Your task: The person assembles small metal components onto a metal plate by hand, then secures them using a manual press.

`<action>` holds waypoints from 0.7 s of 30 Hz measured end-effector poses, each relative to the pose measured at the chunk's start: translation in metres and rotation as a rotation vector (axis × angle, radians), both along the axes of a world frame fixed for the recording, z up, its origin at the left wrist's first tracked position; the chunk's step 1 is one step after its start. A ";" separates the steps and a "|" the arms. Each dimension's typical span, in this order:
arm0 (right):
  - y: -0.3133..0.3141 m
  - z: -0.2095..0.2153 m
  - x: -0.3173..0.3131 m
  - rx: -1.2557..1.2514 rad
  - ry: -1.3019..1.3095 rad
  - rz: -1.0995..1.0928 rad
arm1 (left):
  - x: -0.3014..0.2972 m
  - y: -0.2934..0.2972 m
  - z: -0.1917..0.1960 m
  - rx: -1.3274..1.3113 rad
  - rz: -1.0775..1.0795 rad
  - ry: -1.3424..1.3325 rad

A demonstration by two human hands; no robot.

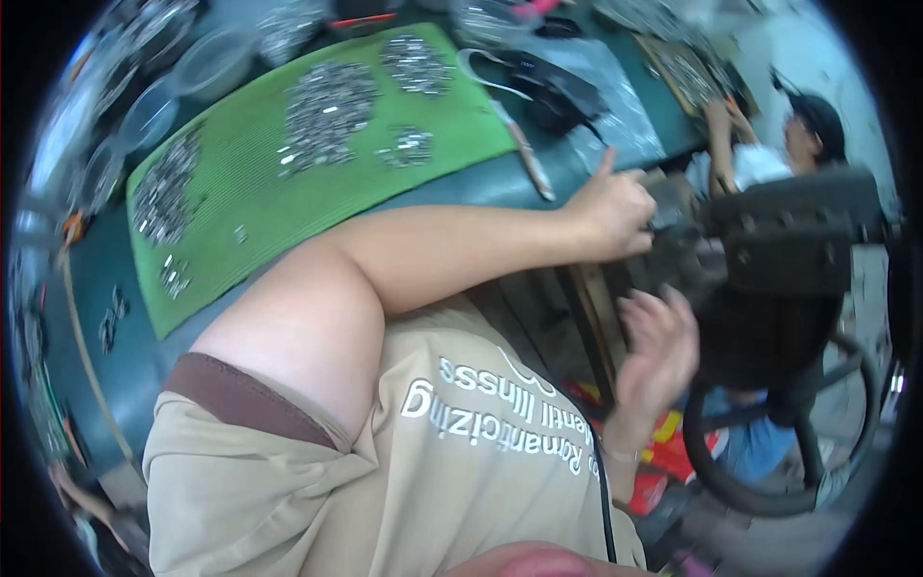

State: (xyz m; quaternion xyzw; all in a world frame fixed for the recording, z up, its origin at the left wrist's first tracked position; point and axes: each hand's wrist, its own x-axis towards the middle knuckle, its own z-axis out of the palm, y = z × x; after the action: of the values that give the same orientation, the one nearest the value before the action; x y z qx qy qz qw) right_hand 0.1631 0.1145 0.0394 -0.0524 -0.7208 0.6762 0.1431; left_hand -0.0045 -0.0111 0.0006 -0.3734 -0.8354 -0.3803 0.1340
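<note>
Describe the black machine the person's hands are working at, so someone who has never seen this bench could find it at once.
Start at the green ribbed mat strewn with small silvery metal parts, then follow the bench edge to the right, past its end. The left hand rests against the black metal press-like machine, the right hand just below. Alone here, it has a large black handwheel.

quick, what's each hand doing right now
left hand: closed, fingers curled against the dark machine; held item cannot be told
right hand: open, fingers spread, holding nothing

Even, soft daylight, brightest at upper right; faint glare on plastic sheet (615,91). Slight motion blur throughout, strong fisheye bending, black vignette corners.
</note>
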 end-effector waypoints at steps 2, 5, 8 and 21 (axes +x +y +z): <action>0.004 -0.049 -0.054 -0.933 -0.196 0.579 | 0.028 -0.039 0.026 -0.086 0.034 0.224; -0.082 -0.002 -0.094 -0.981 -0.310 0.508 | 0.066 -0.092 0.015 -0.170 0.294 0.629; -0.136 -0.032 -0.121 -0.532 -0.282 0.507 | 0.088 -0.158 0.004 -0.226 0.360 0.298; -0.234 -0.062 -0.116 0.892 0.845 1.236 | 0.246 -0.289 -0.037 -0.284 1.151 -0.238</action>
State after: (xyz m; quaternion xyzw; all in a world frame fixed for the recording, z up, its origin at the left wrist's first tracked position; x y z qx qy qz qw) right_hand 0.0471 -0.1195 -0.0228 0.6643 -0.7042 0.2503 0.0129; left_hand 0.2414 -0.2998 -0.0360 0.1696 -0.9551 -0.1706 0.1730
